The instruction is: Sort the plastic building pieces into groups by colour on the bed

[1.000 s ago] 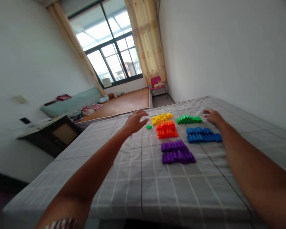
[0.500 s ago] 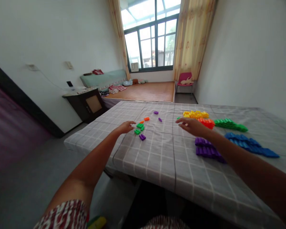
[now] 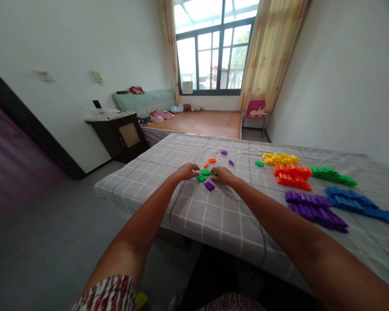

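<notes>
Just left of a small cluster of green plastic pieces, my left hand is held low, thumb and fingers a little apart, with nothing visible in them. On the cluster's right side, my right hand has its fingers curled around a small green piece, which is partly hidden. Another green piece lies by my left fingertips. In front of the hands is a purple piece pair. Behind them lie two orange pieces and two separate purple pieces.
Sorted rows stand to the right on the checked cloth: yellow, orange, green, purple and blue. A single green piece lies left of them. A bed stands beyond the table.
My right hand has moved left from near the sorted rows to the green cluster, where its fingers have closed on a piece. My left hand stays beside the cluster. The view has shifted slightly.
</notes>
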`<state>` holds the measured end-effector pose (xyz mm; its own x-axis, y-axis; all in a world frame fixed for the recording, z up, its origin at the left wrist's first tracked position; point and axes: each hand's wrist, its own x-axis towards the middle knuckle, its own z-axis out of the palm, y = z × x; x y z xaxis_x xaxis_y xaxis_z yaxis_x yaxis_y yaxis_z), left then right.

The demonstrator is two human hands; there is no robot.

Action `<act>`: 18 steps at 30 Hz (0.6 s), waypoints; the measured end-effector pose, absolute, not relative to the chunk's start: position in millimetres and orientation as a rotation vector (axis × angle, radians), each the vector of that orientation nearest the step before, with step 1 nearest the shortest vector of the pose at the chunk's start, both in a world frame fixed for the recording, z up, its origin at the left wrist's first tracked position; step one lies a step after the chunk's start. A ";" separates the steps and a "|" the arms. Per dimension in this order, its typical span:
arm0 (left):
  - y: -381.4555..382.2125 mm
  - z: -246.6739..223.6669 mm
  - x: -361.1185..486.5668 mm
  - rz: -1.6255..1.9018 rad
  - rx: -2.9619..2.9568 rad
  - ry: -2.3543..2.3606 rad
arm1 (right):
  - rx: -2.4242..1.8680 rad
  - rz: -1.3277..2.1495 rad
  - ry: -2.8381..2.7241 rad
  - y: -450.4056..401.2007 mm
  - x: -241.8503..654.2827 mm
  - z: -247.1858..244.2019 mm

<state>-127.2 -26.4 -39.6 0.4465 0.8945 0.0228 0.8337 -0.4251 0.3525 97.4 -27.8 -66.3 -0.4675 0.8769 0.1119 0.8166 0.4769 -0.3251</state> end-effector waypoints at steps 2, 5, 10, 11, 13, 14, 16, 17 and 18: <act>-36.2 -44.4 -127.7 0.264 2.408 1.468 | -1.467 0.310 -2.464 -25.0 100.2 -69.2; -47.3 -54.5 -119.6 0.268 2.444 1.556 | -1.484 0.305 -2.437 -26.4 106.0 -68.6; -42.4 -55.3 -108.0 0.219 2.506 1.626 | -1.419 0.370 -2.482 -36.7 118.6 -64.2; -38.7 -53.0 -106.3 0.215 2.512 1.619 | -1.412 0.368 -2.488 -39.4 121.7 -63.3; -31.3 -49.1 -101.2 0.212 2.531 1.586 | -1.423 0.350 -2.482 -45.6 128.0 -60.4; -28.2 -48.1 -97.7 0.194 2.545 1.566 | -1.435 0.347 -2.473 -49.1 131.4 -58.3; -23.9 -48.2 -89.7 0.129 2.570 1.567 | -1.452 0.364 -2.449 -57.0 138.7 -51.8; -22.5 -49.1 -86.1 0.097 2.582 1.591 | -1.446 0.382 -2.437 -61.0 143.0 -47.5; -21.3 -50.1 -83.2 0.086 2.586 1.639 | -1.429 0.403 -2.426 -64.9 147.9 -42.6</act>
